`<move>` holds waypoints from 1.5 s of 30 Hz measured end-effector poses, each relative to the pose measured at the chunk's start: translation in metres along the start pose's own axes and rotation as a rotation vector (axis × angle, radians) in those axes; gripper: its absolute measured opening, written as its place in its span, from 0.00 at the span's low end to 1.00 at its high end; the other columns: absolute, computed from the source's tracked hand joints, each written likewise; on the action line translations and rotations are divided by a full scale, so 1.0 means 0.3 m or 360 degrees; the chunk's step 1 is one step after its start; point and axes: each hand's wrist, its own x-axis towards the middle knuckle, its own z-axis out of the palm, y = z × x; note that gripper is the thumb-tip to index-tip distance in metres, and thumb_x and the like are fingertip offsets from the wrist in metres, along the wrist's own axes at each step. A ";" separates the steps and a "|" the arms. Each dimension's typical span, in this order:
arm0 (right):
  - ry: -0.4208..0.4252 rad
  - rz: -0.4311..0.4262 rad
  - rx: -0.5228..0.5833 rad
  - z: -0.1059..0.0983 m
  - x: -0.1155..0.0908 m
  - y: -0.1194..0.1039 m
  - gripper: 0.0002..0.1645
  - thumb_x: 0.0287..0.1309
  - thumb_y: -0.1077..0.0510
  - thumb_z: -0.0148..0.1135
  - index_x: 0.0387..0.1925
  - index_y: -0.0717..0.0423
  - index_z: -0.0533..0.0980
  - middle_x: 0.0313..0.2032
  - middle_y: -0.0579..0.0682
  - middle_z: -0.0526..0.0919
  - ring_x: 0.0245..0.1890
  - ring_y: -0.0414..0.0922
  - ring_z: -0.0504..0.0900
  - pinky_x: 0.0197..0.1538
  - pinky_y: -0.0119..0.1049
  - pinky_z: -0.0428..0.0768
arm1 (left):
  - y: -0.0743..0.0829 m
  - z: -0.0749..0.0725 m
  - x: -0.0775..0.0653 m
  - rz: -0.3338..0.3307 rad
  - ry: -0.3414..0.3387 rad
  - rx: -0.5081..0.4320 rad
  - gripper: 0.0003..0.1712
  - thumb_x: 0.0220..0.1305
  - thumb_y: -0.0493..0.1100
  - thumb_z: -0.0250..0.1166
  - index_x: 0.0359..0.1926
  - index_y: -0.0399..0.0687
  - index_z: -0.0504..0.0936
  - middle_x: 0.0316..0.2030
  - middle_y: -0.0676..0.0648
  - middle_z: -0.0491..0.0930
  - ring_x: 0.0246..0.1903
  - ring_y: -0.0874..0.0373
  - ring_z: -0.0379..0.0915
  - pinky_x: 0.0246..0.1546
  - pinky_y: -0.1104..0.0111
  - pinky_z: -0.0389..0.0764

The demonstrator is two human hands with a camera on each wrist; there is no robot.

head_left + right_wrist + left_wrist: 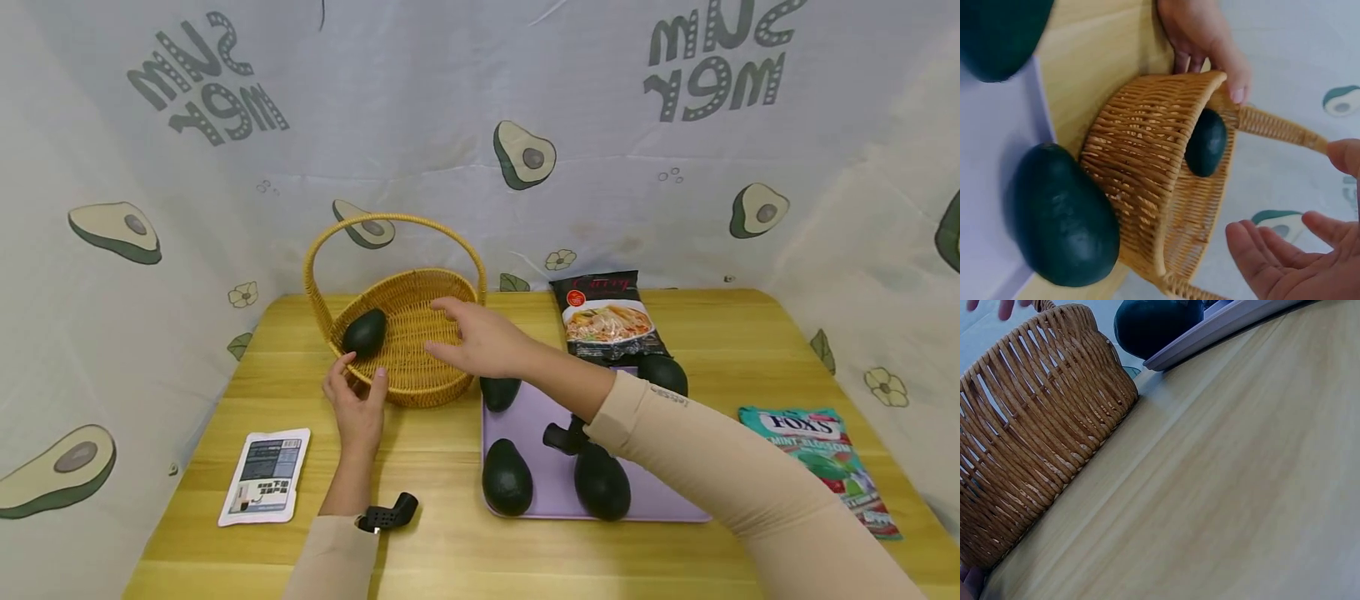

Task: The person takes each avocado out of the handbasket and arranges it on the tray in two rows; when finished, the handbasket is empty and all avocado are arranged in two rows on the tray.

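A yellow wicker basket with a tall hoop handle stands at the back left of the table. One dark green avocado lies inside it, against the left wall. My left hand is at the basket's front left, thumb and fingertips touching it around the rim, just below that avocado. Over the basket's right side hovers my right hand, fingers spread apart and holding nothing; the right wrist view also shows this hand beside the handle. To the right, several avocados rest on a lilac tray, partly hidden by my right forearm.
A black noodle packet lies behind the tray. At the far right is a teal FOX'S candy bag. A white packet lies on the table at left. Behind the table hangs a pale cloth with avocado prints.
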 end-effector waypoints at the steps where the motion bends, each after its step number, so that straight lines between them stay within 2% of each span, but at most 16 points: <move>1: 0.0008 -0.0004 -0.0003 0.007 0.022 -0.005 0.41 0.68 0.41 0.61 0.75 0.52 0.62 0.67 0.58 0.77 0.67 0.53 0.77 0.65 0.53 0.77 | 0.000 0.001 0.002 0.0005 0.0000 0.0000 0.30 0.71 0.36 0.62 0.69 0.37 0.62 0.66 0.36 0.52 0.65 0.37 0.64 0.59 0.63 0.68; 6: 0.0038 0.0030 0.0088 0.048 0.127 -0.020 0.40 0.69 0.42 0.61 0.75 0.52 0.62 0.66 0.58 0.77 0.66 0.54 0.77 0.64 0.51 0.78 | -0.001 0.006 0.008 0.0035 0.0002 0.0003 0.30 0.70 0.35 0.62 0.69 0.36 0.63 0.66 0.35 0.52 0.65 0.35 0.64 0.60 0.58 0.69; 10: 0.0036 0.0092 0.0192 0.087 0.202 -0.021 0.40 0.70 0.42 0.60 0.76 0.51 0.61 0.68 0.60 0.75 0.67 0.56 0.75 0.65 0.52 0.77 | 0.005 0.010 0.008 0.0067 0.0001 0.0003 0.30 0.69 0.34 0.62 0.68 0.35 0.62 0.66 0.33 0.51 0.65 0.33 0.63 0.63 0.47 0.67; 13: 0.0021 0.0172 0.0286 0.118 0.250 -0.018 0.40 0.70 0.42 0.59 0.76 0.49 0.60 0.70 0.60 0.73 0.68 0.56 0.75 0.64 0.54 0.77 | 0.008 0.012 0.008 0.0082 -0.0001 0.0004 0.30 0.69 0.34 0.63 0.68 0.34 0.62 0.66 0.32 0.51 0.65 0.31 0.63 0.63 0.43 0.66; 17: 0.0030 0.0264 0.0385 0.157 0.299 -0.015 0.39 0.70 0.43 0.59 0.77 0.47 0.60 0.71 0.59 0.72 0.69 0.56 0.74 0.65 0.54 0.77 | 0.000 0.014 0.017 0.0087 -0.0022 0.0013 0.31 0.69 0.35 0.63 0.68 0.34 0.62 0.66 0.32 0.52 0.64 0.32 0.63 0.62 0.45 0.67; 21: 0.0073 0.0319 0.0412 0.202 0.339 -0.008 0.39 0.70 0.45 0.60 0.76 0.48 0.60 0.71 0.58 0.72 0.68 0.57 0.74 0.67 0.54 0.75 | -0.050 0.015 0.043 0.0068 -0.0018 0.0035 0.31 0.69 0.35 0.63 0.68 0.36 0.63 0.66 0.34 0.52 0.63 0.35 0.64 0.60 0.52 0.69; 24: 0.0092 0.0378 0.0426 0.246 0.366 0.002 0.39 0.69 0.45 0.61 0.77 0.47 0.61 0.70 0.56 0.73 0.68 0.56 0.74 0.67 0.52 0.74 | -0.093 0.016 0.060 0.0053 0.0000 0.0046 0.31 0.68 0.35 0.64 0.69 0.39 0.63 0.67 0.36 0.52 0.63 0.37 0.64 0.58 0.59 0.70; 28: 0.0122 0.0439 0.0502 0.296 0.393 0.010 0.40 0.69 0.44 0.62 0.77 0.43 0.60 0.70 0.56 0.73 0.68 0.55 0.74 0.67 0.53 0.75 | -0.116 0.016 0.065 0.0065 0.0011 0.0040 0.31 0.68 0.37 0.65 0.69 0.43 0.64 0.67 0.39 0.53 0.64 0.39 0.65 0.56 0.64 0.70; 34: 0.0124 0.0412 0.0634 0.343 0.412 0.004 0.40 0.69 0.45 0.62 0.77 0.43 0.60 0.72 0.56 0.70 0.70 0.57 0.72 0.68 0.54 0.73 | -0.125 0.005 0.063 0.0070 -0.0001 0.0021 0.32 0.68 0.41 0.66 0.69 0.45 0.65 0.68 0.41 0.53 0.64 0.41 0.65 0.59 0.57 0.72; 39: 0.0093 0.0414 0.0765 0.374 0.415 -0.006 0.39 0.70 0.46 0.60 0.77 0.43 0.60 0.71 0.58 0.70 0.67 0.57 0.75 0.66 0.53 0.76 | -0.117 -0.007 0.053 0.0068 0.0028 0.0052 0.31 0.69 0.40 0.65 0.69 0.46 0.64 0.67 0.39 0.53 0.64 0.40 0.65 0.61 0.48 0.70; 45: 0.0173 0.0462 0.0901 0.408 0.439 0.008 0.36 0.70 0.46 0.60 0.75 0.43 0.64 0.68 0.61 0.73 0.66 0.57 0.76 0.67 0.51 0.75 | -0.137 -0.007 0.056 0.0091 0.0039 0.0057 0.31 0.68 0.40 0.66 0.68 0.47 0.65 0.67 0.40 0.54 0.63 0.41 0.66 0.59 0.52 0.72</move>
